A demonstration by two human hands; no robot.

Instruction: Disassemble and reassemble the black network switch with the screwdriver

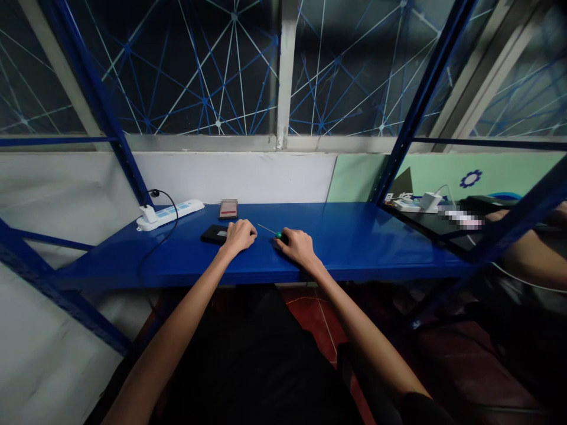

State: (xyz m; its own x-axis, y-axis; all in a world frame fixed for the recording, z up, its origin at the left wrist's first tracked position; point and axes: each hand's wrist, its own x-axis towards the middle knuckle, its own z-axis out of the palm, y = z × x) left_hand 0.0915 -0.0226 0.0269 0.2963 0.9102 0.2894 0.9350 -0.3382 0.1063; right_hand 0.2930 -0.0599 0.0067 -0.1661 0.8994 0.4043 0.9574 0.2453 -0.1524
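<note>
The left hand (241,235) covered the right end of the black case (214,234), whose pale label (222,234) was too small to read, and what lay under its fingers could not be told. The right hand (299,245) hid part of the green-handled screwdriver (279,235), its tip too fine to make out. A co-worker's blurred arm (534,255) was cut off by the right edge, near a pixelated patch (460,217) masking something on the neighbouring table (414,223).
</note>
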